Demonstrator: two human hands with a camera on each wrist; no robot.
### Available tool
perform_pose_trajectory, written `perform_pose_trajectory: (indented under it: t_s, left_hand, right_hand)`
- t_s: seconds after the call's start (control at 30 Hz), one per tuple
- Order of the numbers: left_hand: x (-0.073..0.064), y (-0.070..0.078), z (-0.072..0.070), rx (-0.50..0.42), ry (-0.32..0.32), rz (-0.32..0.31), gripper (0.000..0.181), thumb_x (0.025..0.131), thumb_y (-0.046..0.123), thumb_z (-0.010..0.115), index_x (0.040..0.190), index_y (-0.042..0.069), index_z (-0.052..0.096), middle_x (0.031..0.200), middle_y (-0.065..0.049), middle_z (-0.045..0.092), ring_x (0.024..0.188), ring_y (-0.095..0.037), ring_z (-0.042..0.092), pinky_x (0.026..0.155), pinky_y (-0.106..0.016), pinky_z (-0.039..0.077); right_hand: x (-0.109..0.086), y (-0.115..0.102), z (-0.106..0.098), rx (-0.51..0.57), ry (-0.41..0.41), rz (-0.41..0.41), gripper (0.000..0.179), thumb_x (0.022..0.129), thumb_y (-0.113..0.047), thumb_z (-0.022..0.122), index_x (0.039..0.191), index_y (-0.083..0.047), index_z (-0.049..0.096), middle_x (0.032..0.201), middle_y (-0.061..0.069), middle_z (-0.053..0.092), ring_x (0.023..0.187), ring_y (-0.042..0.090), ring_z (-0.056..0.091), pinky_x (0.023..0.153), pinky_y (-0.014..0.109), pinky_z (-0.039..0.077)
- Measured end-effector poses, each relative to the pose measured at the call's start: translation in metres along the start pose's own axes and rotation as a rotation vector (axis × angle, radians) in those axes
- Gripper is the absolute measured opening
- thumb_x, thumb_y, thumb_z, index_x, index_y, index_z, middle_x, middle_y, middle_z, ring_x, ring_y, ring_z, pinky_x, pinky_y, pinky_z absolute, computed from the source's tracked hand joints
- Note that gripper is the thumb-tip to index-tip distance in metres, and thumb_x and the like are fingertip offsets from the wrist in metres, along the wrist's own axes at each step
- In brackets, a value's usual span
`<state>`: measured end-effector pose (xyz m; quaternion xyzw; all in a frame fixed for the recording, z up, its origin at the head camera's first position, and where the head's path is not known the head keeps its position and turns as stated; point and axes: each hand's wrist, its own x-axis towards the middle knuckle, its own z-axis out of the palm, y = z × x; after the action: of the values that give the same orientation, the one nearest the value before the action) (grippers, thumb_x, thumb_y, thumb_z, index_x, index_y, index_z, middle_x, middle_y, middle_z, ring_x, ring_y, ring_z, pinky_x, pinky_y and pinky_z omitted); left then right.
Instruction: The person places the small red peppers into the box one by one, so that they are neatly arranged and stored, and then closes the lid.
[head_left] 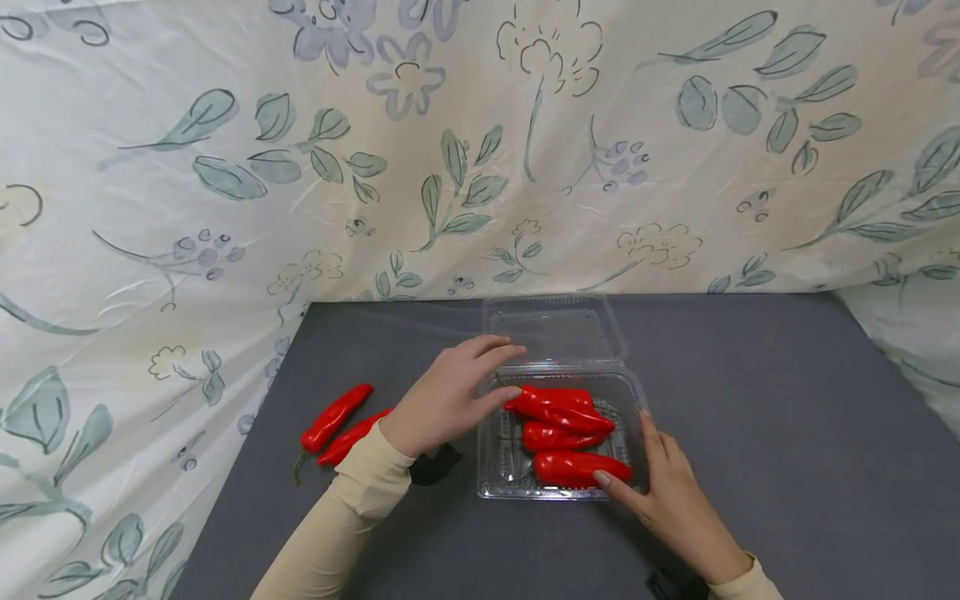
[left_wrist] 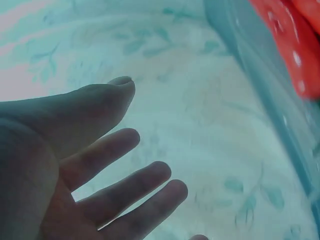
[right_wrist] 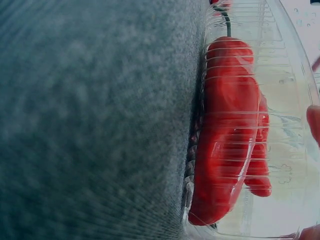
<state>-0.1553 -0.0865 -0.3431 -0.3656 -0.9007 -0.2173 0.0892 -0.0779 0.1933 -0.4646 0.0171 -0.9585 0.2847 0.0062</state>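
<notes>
A clear, ribbed plastic clamshell container (head_left: 543, 493) sat on a dark grey cloth surface (head_left: 750, 400), its hinged transparent lid (head_left: 555, 333) lying flung back at twelve o'clock. At least four glossy, long red peppers (head_left: 581, 469) lay inside it, the nearest along its six o'clock wall. The person's right hand (head_left: 675, 500) gripped the container's corner at four o'clock, thumb over the rim and fingers along the outside. The left hand (head_left: 453, 387) hung over the ten o'clock edge, fingers extended and spread, holding nothing; whether its thumb touched a pepper could not be told. Two more long red peppers rested on the cloth at nine o'clock, side by side: the outer pepper (head_left: 335, 418) pointed its green stem toward seven o'clock, while the inner pepper (head_left: 354, 440) was partly hidden behind the left wrist. A white fabric backdrop (head_left: 555, 208) printed with leaves and flowers rose at twelve o'clock.
</notes>
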Motion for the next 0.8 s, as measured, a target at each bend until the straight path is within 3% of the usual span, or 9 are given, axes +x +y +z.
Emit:
perform_pose_trajectory:
  t_s: [0.17, 0.3, 0.5, 0.63, 0.8]
  left_hand:
    - [-0.028, -0.02, -0.019, -0.011, 0.088, -0.1, 0.05, 0.086, 0.026, 0.073, 0.132, 0.016, 0.057, 0.13, -0.003, 0.056, 0.118, -0.019, 0.054, 0.098, -0.041, 0.046]
    - [-0.054, -0.038, -0.029, -0.028, 0.116, -0.192, 0.051, 0.087, 0.026, 0.071, 0.134, 0.017, 0.054, 0.132, -0.002, 0.053, 0.119, -0.019, 0.053, 0.098, -0.04, 0.046]
    - [-0.095, -0.064, -0.043, -0.034, 0.155, -0.412, 0.051, 0.089, 0.026, 0.069, 0.137, 0.016, 0.052, 0.133, -0.007, 0.051, 0.121, -0.026, 0.05, 0.097, -0.05, 0.044]
    - [-0.115, -0.08, -0.049, -0.028, 0.192, -0.511, 0.051, 0.091, 0.029, 0.066, 0.137, 0.013, 0.051, 0.132, -0.012, 0.05, 0.121, -0.032, 0.048, 0.097, -0.055, 0.041]
    - [-0.132, -0.097, -0.05, -0.012, 0.178, -0.615, 0.053, 0.093, 0.03, 0.063, 0.139, 0.007, 0.047, 0.134, -0.02, 0.047, 0.121, -0.04, 0.047, 0.096, -0.059, 0.04]
  right_hand:
    - [0.001, -0.001, 0.0, 0.003, 0.006, -0.003, 0.112, 0.077, -0.061, 0.068, 0.15, 0.005, 0.015, 0.131, 0.034, 0.04, 0.112, 0.049, 0.045, 0.079, 0.065, 0.047]
    - [0.001, -0.001, 0.001, -0.005, 0.012, -0.004, 0.112, 0.077, -0.061, 0.068, 0.15, 0.006, 0.015, 0.129, 0.034, 0.041, 0.111, 0.048, 0.046, 0.078, 0.065, 0.048]
    - [0.0, -0.001, 0.002, -0.011, 0.009, -0.016, 0.112, 0.078, -0.06, 0.068, 0.15, 0.006, 0.014, 0.128, 0.034, 0.041, 0.11, 0.049, 0.046, 0.079, 0.065, 0.048]
    - [0.001, -0.002, 0.0, -0.007, 0.008, -0.022, 0.111, 0.078, -0.058, 0.068, 0.15, 0.006, 0.014, 0.128, 0.033, 0.041, 0.11, 0.047, 0.046, 0.08, 0.064, 0.047]
    - [0.001, -0.002, 0.001, -0.017, -0.002, -0.01, 0.111, 0.078, -0.058, 0.069, 0.15, 0.006, 0.013, 0.128, 0.033, 0.04, 0.109, 0.047, 0.046, 0.08, 0.064, 0.048]
